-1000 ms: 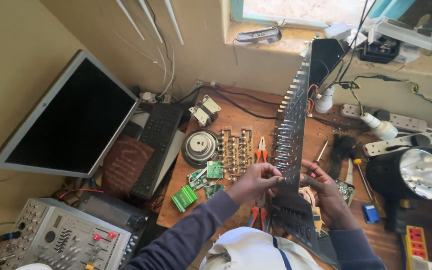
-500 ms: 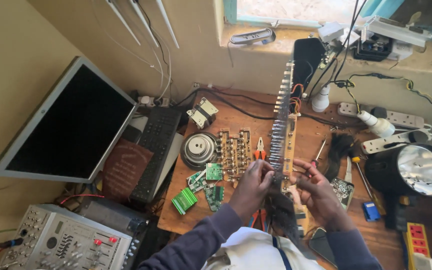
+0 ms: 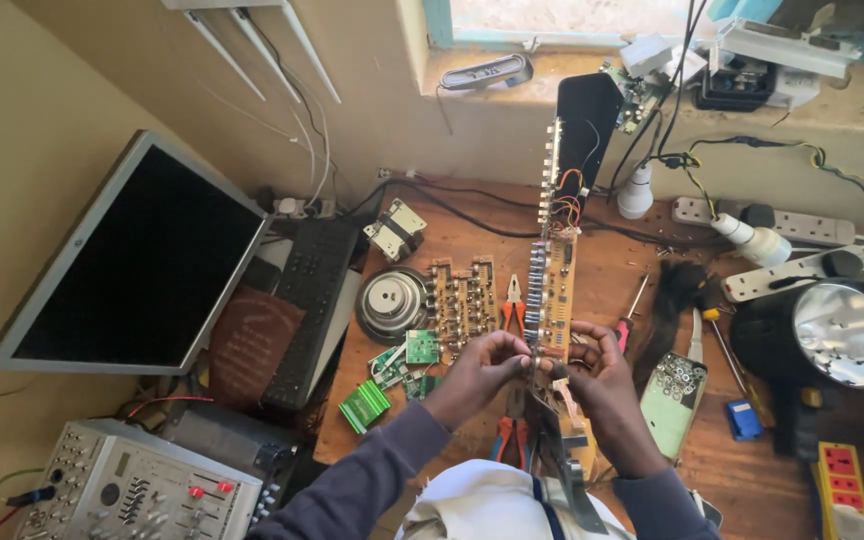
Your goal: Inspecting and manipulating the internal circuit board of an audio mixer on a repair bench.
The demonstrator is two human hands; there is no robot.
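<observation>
Both hands are raised over the near edge of the wooden workbench (image 3: 652, 300) and closed on one item: a long, narrow circuit board assembly (image 3: 555, 290) held on edge, running away from the person toward the window sill. The left hand (image 3: 477, 375) pinches the near end of the board between thumb and fingertips; the right hand (image 3: 602, 385) grips the same end from the opposite side, fingers curled round the edge. The far portion carries a dense row of small metal components and a loop of red and orange wires (image 3: 567, 205), and ends by a dark rectangular panel (image 3: 584, 125); whether board and panel are joined cannot be told. In my judgement the board is light but long for its width, so it will flex and lever if held at one end only. It is stiff in the short direction, fragile at the solder joints and wires, and best held by its bare edges, clear of the components. On the bench lie a round speaker (image 3: 392, 303), a second populated board (image 3: 462, 300), orange-handled pliers (image 3: 513, 305) and small green boards (image 3: 422, 347). A dark monitor (image 3: 142, 265) leans at the left.
</observation>
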